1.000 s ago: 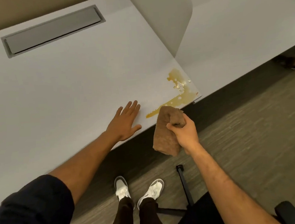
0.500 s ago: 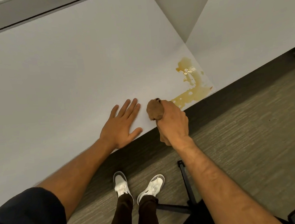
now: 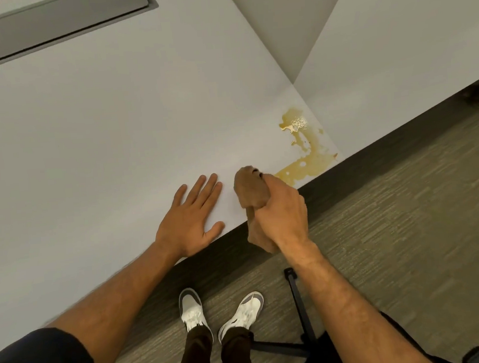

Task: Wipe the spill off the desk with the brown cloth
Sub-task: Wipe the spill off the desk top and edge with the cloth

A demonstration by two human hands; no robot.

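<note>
We've got the brown cloth bunched on the desk edge, our right hand fisted tight around it, the spill just beyond those curled fingers. Our left hand lies flat beside it, fingers spread wide, palm down, holding nothing.
</note>
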